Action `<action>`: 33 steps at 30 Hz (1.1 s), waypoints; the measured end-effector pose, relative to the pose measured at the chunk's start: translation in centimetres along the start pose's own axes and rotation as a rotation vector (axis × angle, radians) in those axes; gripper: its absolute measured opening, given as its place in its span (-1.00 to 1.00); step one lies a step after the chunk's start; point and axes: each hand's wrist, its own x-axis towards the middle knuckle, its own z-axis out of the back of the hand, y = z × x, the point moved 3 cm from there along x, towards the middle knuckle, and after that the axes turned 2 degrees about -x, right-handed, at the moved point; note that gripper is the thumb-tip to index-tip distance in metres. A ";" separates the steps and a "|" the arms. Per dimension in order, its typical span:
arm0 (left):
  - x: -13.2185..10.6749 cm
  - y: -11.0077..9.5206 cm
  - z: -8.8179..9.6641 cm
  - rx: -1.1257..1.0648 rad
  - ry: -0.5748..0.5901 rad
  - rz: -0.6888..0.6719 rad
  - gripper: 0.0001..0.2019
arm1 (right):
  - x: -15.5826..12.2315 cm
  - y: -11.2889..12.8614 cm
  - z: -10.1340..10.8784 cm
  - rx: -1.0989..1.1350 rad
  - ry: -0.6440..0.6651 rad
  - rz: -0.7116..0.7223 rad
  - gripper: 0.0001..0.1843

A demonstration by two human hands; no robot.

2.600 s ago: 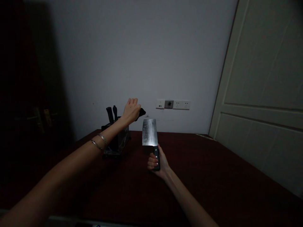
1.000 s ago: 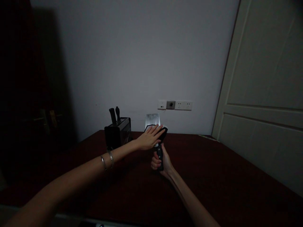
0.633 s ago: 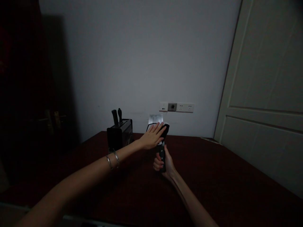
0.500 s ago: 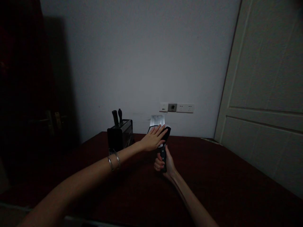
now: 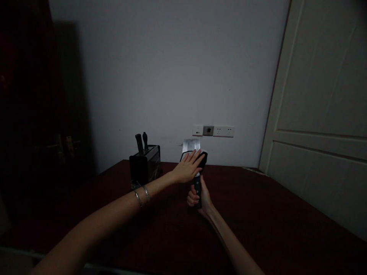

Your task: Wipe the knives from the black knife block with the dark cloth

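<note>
A cleaver (image 5: 191, 144) stands tilted upward above the table, with its broad blade toward the wall and its black riveted handle toward me. My right hand (image 5: 200, 196) is closed round that handle. Across the blade lies my left hand (image 5: 187, 168), palm down with fingers stretched and slightly apart. It covers the middle of the blade. Around its fingers shows a dark shape (image 5: 203, 159) with a pale part beside it; whether this is a cloth or a reflection on the blade, I cannot tell. Two bracelets circle my left wrist.
On the dark red table (image 5: 243, 214), left of my hands, stands a black and silver knife block (image 5: 145, 164) with two black handles sticking up. Behind is a pale wall with sockets (image 5: 223, 131). A white panelled door (image 5: 315, 152) is on the right, a dark door on the left.
My left hand has slid very slightly to the right over the blade, its wrist moving with it. The right hand keeps its grip on the handle in nearly the same place.
</note>
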 end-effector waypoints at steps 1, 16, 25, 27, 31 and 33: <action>0.3 0.6 0.1 -0.008 -0.001 0.031 -0.46 | 0.0 -0.2 0.1 -0.006 0.001 -0.020 -0.30; -0.1 0.1 -0.2 -0.021 -0.041 0.049 -0.47 | 0.0 -0.1 -0.2 -0.012 0.014 -0.019 -0.30; 2.6 4.8 0.3 -0.047 -0.105 0.279 -0.46 | 0.1 -1.3 0.0 -0.019 0.041 -0.091 -0.30; 1.8 3.3 0.2 -0.033 -0.101 0.224 -0.46 | 0.0 -0.8 -0.1 0.003 0.037 -0.072 -0.30; -0.2 -0.1 -0.2 0.005 -0.053 0.071 -0.46 | -0.2 0.2 -0.2 0.043 0.030 -0.026 -0.29; -0.4 -0.1 -0.3 0.017 -0.037 0.045 -0.46 | -0.2 0.3 -0.2 0.051 0.041 -0.027 -0.29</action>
